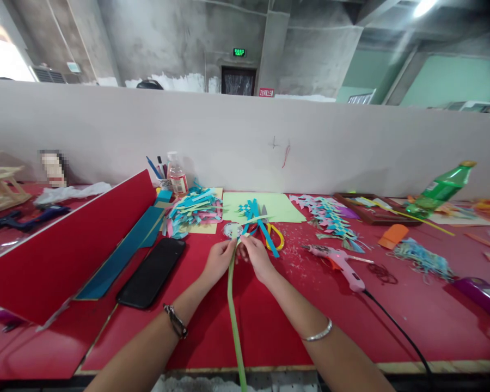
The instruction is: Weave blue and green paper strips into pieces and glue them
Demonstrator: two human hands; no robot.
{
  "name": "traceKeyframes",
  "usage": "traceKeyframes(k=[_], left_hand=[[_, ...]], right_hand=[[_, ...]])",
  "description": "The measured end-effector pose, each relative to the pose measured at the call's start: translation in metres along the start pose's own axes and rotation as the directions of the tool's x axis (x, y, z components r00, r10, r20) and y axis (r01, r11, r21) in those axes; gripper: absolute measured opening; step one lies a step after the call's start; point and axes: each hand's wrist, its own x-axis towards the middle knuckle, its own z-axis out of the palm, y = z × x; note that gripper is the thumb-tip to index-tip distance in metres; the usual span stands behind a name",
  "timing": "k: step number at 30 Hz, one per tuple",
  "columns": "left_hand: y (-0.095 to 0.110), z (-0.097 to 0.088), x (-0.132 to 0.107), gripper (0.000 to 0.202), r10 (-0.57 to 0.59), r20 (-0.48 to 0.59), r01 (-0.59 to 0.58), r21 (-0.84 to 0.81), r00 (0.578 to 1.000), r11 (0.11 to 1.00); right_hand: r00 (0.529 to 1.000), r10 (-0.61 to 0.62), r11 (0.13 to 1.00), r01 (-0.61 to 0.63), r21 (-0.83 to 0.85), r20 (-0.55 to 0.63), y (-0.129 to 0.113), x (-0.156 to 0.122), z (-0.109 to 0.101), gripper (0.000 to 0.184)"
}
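My left hand (pixel 221 260) and my right hand (pixel 256 258) meet over the middle of the red table, fingers pinched together. Between them is the upper end of a long light green paper strip (pixel 232 305), which hangs down past the table's front edge. Just beyond my fingertips lie blue paper strips (pixel 266 231) crossing one another, with a small woven blue piece at their far end. Scissors with yellow handles (pixel 278 237) rest partly under these strips. A small round pale dish or roll (pixel 231 230) sits beside my left fingertips. My fingers partly cover the strip's end.
To the left are a black phone (pixel 152 272), a red upright board (pixel 73 256) and a pile of cut strips (pixel 194 211). A pink glue gun (pixel 343 265) with its cord lies right, near woven paper pieces (pixel 330 218) and a tilted green bottle (pixel 443 190).
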Motion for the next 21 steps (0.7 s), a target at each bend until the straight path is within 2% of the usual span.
traceKeyframes(k=[5,10,16,21], left_hand=[[-0.0002,-0.0035,-0.001,0.046,-0.027,-0.043,0.028,0.021,0.999,0.999],[-0.0012,-0.006,0.0,0.048,-0.044,-0.154,0.049,0.028,0.987,0.998],[-0.0025,-0.0032,-0.0002,0.048,-0.096,-0.004,0.096,-0.039,0.995,0.995],[-0.0026,-0.0029,0.0004,0.044,-0.017,-0.062,0.018,0.023,0.998,1.0]], right_hand=[[0.998,0.005,0.999,-0.002,-0.04,0.066,-0.0042,-0.0026,0.0018,0.029],[0.999,0.008,0.999,-0.006,-0.05,0.052,-0.0012,-0.0017,0.0025,0.028],[1.0,-0.016,1.0,0.015,-0.026,-0.027,0.0007,0.0004,-0.0014,0.031],[0.999,-0.003,0.999,0.005,-0.044,0.038,-0.0029,-0.001,-0.0004,0.029]])
